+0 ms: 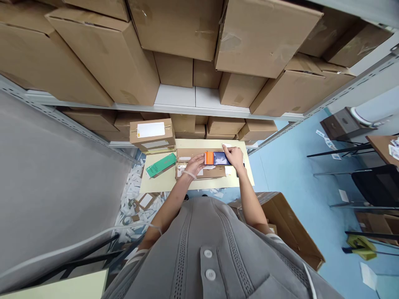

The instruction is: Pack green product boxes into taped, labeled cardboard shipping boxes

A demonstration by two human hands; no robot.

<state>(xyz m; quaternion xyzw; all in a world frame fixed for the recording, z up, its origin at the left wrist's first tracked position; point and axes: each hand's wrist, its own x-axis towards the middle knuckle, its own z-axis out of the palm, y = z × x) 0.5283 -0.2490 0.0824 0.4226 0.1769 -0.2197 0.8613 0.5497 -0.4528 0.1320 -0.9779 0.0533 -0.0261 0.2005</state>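
Observation:
A flat orange and dark-blue item (218,158), whose kind I cannot make out, lies over an open cardboard box (212,172) on the pale table. My right hand (235,157) grips its dark-blue right end, thumb on top. At the orange, jagged-edged left end, my left hand (193,165) lies with fingers stretched out over the box; whether the fingertips touch the item is unclear. White labels or papers show on the box and beneath the item. Left of the box, a green box (161,165) with dark writing rests at a slant.
A taped carton (152,136) with a white label stands at the table's (174,185) back left. Shelves (177,107) full of cartons rise behind. Paper scraps (134,216) litter the floor at left. A large open carton (288,226) stands at my right, near a black chair (377,185).

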